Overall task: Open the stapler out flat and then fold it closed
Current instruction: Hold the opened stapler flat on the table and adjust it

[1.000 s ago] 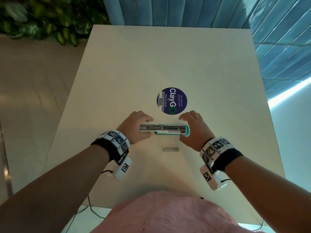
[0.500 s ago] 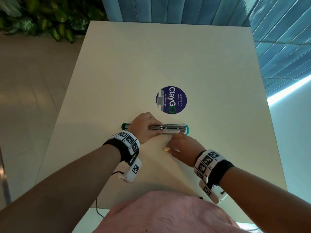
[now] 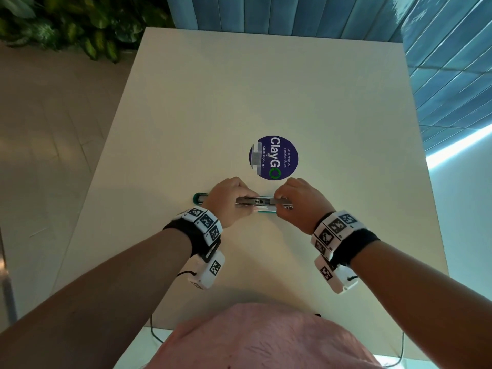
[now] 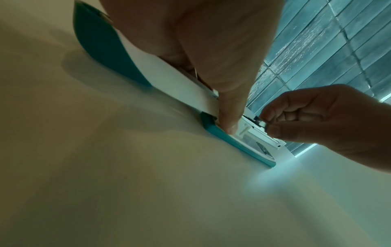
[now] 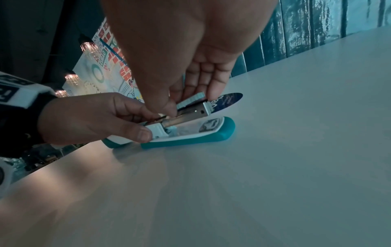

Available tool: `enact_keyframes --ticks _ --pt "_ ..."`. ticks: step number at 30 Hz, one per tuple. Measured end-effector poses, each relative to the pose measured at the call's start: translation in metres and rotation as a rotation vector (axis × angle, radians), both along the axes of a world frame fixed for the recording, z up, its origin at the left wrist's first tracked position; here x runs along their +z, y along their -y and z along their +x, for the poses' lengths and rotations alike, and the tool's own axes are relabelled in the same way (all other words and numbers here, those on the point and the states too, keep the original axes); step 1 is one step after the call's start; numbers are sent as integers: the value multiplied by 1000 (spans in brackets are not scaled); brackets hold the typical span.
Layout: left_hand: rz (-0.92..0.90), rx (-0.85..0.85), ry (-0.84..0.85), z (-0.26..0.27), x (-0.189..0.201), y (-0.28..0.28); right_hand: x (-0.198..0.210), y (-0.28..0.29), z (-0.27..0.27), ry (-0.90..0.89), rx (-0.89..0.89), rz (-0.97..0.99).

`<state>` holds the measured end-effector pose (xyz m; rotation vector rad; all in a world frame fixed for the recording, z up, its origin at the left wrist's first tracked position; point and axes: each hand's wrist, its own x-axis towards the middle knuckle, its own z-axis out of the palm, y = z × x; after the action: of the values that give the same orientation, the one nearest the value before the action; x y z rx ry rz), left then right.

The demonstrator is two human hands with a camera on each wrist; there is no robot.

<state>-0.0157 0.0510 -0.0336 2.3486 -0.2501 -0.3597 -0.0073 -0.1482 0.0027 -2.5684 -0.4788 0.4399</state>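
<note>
Gripping opened stapler (image 3: pixel 262 205), both hands, left (image 3: pixel 228 202), right (image 3: pixel 300 203), hinge hidden, apparently flat

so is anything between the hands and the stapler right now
Nothing visible. Both hands are already on the stapler: the left hand holds it near the hinge, and the right hand pinches a strip of staples over the metal staple track, on the table.
</note>
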Motion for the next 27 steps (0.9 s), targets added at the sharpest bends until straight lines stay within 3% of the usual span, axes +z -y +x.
enact_keyframes --ticks 9,18,23,27 --pt "-3 -6 4 1 0 0 9 -2 12 -166 15 -95" --pt "6 -16 -32 1 3 0 8 2 10 -140 61 -106" --pt "289 -129 -55 4 11 -16 -11 18 -1 -126 -69 -59" --pt "438 2 -73 2 16 -57 -19 24 -5 -126 -137 -12"
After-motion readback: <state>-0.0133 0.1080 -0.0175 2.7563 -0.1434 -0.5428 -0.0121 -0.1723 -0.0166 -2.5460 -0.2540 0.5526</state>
